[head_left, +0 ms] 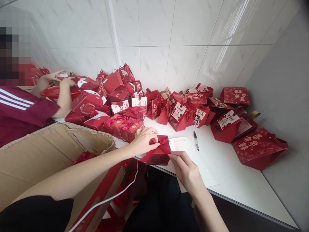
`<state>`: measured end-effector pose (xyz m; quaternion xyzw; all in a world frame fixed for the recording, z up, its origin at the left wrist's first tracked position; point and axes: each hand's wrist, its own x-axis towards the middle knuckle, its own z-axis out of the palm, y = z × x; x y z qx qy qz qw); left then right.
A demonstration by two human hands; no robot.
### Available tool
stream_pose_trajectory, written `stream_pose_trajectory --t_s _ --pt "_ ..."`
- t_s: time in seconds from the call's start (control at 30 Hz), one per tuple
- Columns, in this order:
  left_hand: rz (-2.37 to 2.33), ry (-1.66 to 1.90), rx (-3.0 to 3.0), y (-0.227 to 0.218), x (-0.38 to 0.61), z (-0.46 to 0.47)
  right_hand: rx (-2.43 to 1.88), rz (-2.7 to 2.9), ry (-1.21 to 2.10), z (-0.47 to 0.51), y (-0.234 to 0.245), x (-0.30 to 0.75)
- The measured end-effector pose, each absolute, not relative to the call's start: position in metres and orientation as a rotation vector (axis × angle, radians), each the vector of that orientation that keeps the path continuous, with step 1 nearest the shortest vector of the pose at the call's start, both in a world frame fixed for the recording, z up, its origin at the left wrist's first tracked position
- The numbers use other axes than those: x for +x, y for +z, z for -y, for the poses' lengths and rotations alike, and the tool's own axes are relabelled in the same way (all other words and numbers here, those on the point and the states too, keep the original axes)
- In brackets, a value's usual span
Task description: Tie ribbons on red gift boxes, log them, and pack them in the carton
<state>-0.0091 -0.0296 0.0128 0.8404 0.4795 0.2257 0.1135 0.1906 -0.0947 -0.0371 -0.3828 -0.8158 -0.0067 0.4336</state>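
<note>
Red gift box (156,155), ribbon half hidden by left hand (145,140)

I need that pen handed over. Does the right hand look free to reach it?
Probably not at once: the right hand pinches the red box. The pen lies nearby, with nothing between.

Both forearms are bare from the elbow down to the wrists, with no watch, bracelet or ring showing. The left hand (144,139) and right hand (187,169) are ungloved, with short plain nails, unpainted as far as can be told. Up the arm from the left hand's fingertips, a black short sleeve (36,212) covers the upper arm. Dark clothing lies below both hands.
</note>
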Motion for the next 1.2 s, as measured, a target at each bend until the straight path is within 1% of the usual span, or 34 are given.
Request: stream_pose_trajectory --t_s 0.13,0.27,0.33,0.4,0.47,0.53,0.6,0.77,0.97,1.2 --pt "-1.443 0.663 2.451 0.011 -0.008 0.03 -0.915 2.077 0.081 0.099 -0.03 0.198" --pt "-1.461 0.749 2.401 0.01 -0.008 0.032 -0.9 1.962 0.181 0.083 -0.006 0.197" --pt "-1.536 0.891 2.297 0.011 -0.009 0.032 -1.095 1.836 0.246 0.065 0.007 0.191" --pt "-1.639 0.981 2.158 0.012 -0.01 0.031 -1.367 1.828 0.335 0.044 0.017 0.182" --pt "-1.724 0.909 2.036 0.014 -0.013 0.03 -1.549 1.918 0.43 0.026 0.022 0.172" --pt "-1.785 0.76 1.964 0.016 -0.016 0.028 -1.597 1.974 0.536 0.016 0.023 0.165" --pt "-1.795 0.68 1.93 0.017 -0.019 0.027 -1.571 1.957 0.623 0.012 0.02 0.16" --pt "-1.598 0.719 1.82 0.008 -0.021 0.03 -1.494 1.82 0.67 0.021 0.003 0.161" --pt "-1.615 0.993 1.697 -0.013 -0.012 0.042 -1.327 1.595 0.753 0.037 -0.015 0.163" --pt "-1.588 1.216 1.599 -0.021 -0.004 0.05 -1.141 1.32 0.9 0.044 -0.035 0.159"
